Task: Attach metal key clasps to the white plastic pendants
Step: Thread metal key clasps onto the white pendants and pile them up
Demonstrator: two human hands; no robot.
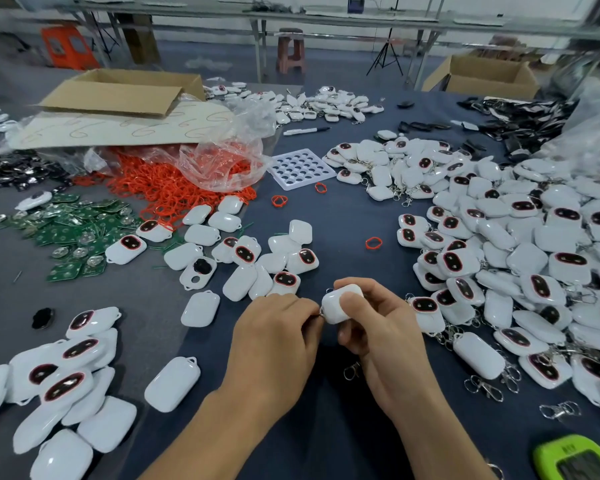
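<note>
My right hand [378,327] grips a white plastic pendant [333,304] just above the dark blue table, thumb across its back. My left hand [274,334] pinches a small metal clasp ring [322,312] at the pendant's lower left corner; most of the clasp is hidden by my fingers. Loose metal key clasps [482,388] lie on the table to the right of my right wrist. A heap of white pendants with clasps on them [520,258] fills the right side. Pendants without clasps [243,258] lie in front of my hands and at the lower left [66,375].
Red rubber rings [167,188] spill from a clear bag beside green circuit boards [73,233]. A white cell tray [300,168], a pen [305,130] and cardboard boxes [118,91] lie further back. A green device [579,459] sits at the lower right corner.
</note>
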